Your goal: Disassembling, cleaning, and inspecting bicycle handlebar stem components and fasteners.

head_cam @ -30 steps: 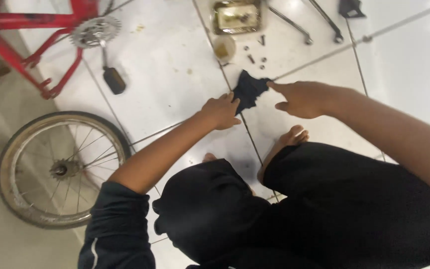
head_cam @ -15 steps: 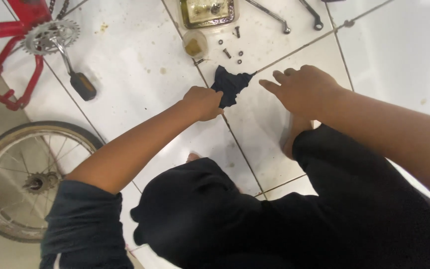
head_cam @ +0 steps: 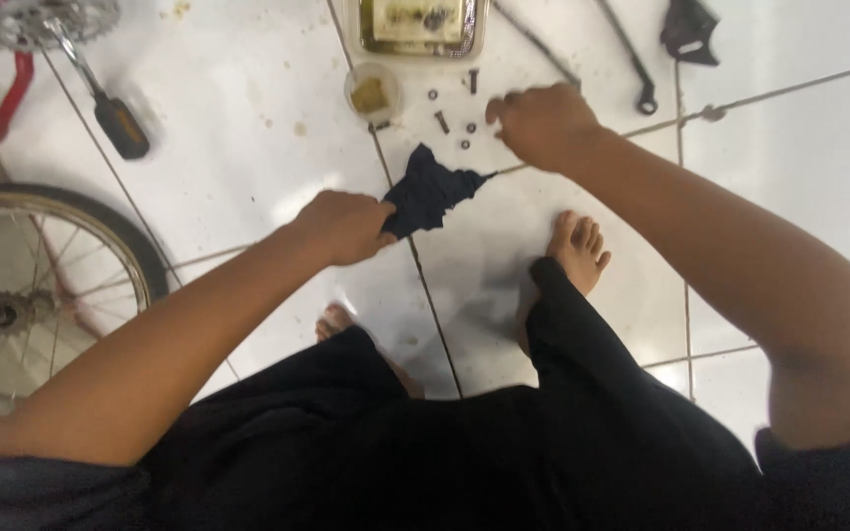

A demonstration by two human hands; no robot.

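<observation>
Dark navy rag [head_cam: 430,192]: small, limp, creased, ragged along its edges, with one corner drawn out to a point toward the right; it lies over the joint between two floor tiles, just ahead of the person's knees; no print or pattern visible on it.

Left hand [head_cam: 344,226]: fingers curled shut, pinching the near left edge of the rag; knuckles up, forearm reaching in from lower left.

Right hand [head_cam: 541,123]: past the rag's far right corner, apart from it, over the floor beside a few loose bolts and nuts [head_cam: 455,123]; fingers bent and partly closed, thumb tucked under; whether anything is held in them cannot be told from above.

Floor [head_cam: 238,108]: glossy white tiles with dark joints, speckled with yellowish grime and smears; a pale reflection shows on the tile under the rag.

Around it: a small round cup [head_cam: 373,93] with brownish contents just beyond the rag; a rectangular tray [head_cam: 423,28] with a dirty inside at the top edge; thin dark wrenches [head_cam: 632,59] lying to the right of the tray; a screwdriver [head_cam: 105,93] with a dark handle at upper left, near a toothed sprocket [head_cam: 46,18] on a red bicycle frame [head_cam: 2,118]; a spoked wheel [head_cam: 41,285] with tyre flat on the floor at left.

Person squats in dark trousers; bare right foot [head_cam: 575,251] rests on the tile near the rag.
</observation>
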